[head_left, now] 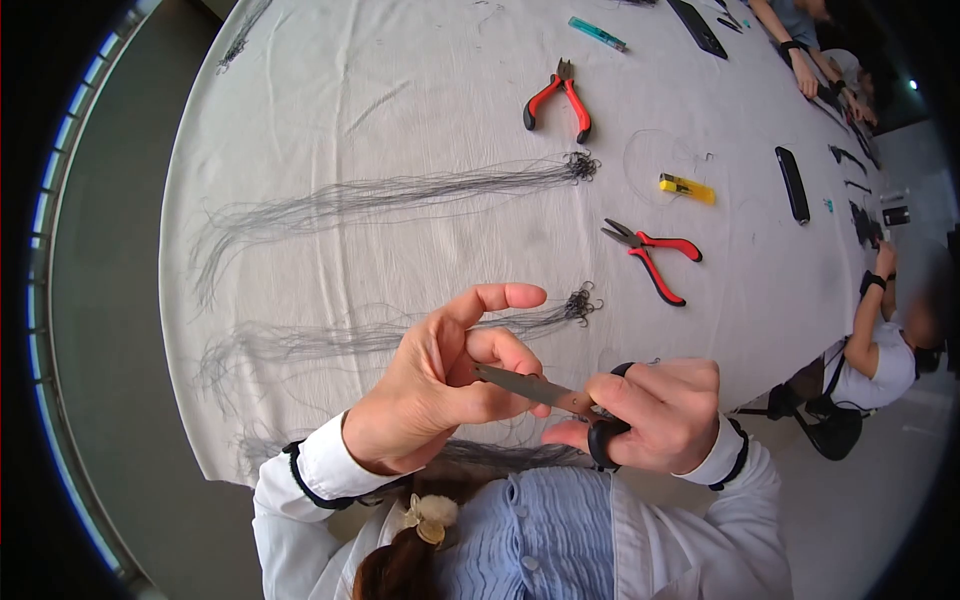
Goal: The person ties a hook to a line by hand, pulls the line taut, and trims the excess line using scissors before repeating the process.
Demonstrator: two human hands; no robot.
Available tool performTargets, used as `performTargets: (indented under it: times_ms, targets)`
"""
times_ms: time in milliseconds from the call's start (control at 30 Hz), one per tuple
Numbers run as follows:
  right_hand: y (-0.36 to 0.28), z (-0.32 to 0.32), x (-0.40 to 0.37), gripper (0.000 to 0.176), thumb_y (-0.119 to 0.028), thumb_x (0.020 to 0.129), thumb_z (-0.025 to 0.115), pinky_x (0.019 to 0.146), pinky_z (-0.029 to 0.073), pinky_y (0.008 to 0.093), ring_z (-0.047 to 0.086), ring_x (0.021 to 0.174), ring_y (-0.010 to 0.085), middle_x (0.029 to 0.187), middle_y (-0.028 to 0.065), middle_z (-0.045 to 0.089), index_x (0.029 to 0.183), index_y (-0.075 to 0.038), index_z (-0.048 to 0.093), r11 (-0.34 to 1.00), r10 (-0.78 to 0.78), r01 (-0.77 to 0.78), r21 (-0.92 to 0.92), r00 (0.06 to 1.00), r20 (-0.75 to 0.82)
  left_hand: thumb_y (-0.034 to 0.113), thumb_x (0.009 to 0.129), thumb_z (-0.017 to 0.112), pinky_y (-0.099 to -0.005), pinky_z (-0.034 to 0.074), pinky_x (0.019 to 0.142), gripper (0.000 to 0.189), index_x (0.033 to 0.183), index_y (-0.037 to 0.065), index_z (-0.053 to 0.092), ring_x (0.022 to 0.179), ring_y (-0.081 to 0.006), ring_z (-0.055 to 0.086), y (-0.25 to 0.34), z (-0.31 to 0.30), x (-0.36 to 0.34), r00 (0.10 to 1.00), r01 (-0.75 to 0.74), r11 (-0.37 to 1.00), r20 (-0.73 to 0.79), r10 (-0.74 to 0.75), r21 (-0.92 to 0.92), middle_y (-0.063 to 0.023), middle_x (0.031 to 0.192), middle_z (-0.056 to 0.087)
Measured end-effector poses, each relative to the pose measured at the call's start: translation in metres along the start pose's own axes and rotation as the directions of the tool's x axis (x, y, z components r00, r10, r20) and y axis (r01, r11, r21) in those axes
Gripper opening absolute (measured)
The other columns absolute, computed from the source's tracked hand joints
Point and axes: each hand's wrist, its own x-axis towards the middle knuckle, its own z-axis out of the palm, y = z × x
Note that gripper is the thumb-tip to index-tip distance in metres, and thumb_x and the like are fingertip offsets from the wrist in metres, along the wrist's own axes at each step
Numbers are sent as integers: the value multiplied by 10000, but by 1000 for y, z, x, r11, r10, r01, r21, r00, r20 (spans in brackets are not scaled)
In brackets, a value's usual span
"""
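My right hand (668,410) grips a pair of scissors (530,384) by the black handles, with the metal blades pointing left across the fingertips of my left hand. The thumb and a finger of my left hand (425,390) are pressed together beside the blades, while its index finger stretches out above. What the left fingers pinch is too small to make out. Just behind that hand lies a bundle of thin dark lines (300,342) ending in a cluster of black hooks (580,304). Another bundle lies partly hidden under my forearms.
Farther off are a second hook bundle (400,193), red-handled pliers (655,255), red-handled cutters (562,100), a yellow lighter (688,188), a teal lighter (597,34) and a black phone (792,185). Other people (880,350) sit along the right side of the white-covered table (270,120).
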Motion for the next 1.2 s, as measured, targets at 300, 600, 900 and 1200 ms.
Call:
performTargets:
  times_ms: [300, 600, 900, 1200]
  targets:
    - [5, -8, 9, 394, -338, 555, 854, 376, 366, 217, 484, 399, 77, 542, -65, 541, 751, -106, 604, 947, 132, -140, 291, 990, 46, -107, 710, 623, -301, 480, 813, 678, 1296, -40, 289, 805, -169, 644, 2, -3, 0, 997, -58, 995, 43, 61, -84, -46, 828, 639]
    - [8, -19, 11, 313, 7, 610, 772, 457, 367, 181, 507, 529, 36, 647, -1, 567, 872, -40, 609, 578, 391, -414, 704, 897, 206, -58, 651, 636, -306, 492, 728, 752, 1322, -31, 296, 717, -194, 635, 1, 5, 2, 994, -32, 998, -98, 37, 56, -26, 732, 607]
    - [6, -7, 38, 268, -9, 666, 743, 465, 414, 203, 529, 549, 73, 731, 27, 622, 906, -33, 627, 728, 69, -160, 666, 984, 161, -16, 630, 678, -298, 497, 766, 829, 1329, -69, 235, 731, -186, 647, -1, 4, 2, 999, 22, 999, -33, -21, 37, -48, 761, 631]
    - [8, -1, 33, 320, -33, 656, 743, 453, 446, 238, 587, 544, 88, 696, 36, 620, 950, -67, 620, 841, -12, -53, 539, 993, 116, -22, 622, 691, -318, 503, 835, 852, 1326, -82, 217, 746, -177, 650, -4, -1, 3, 997, 77, 996, -8, -77, 41, -44, 770, 632]
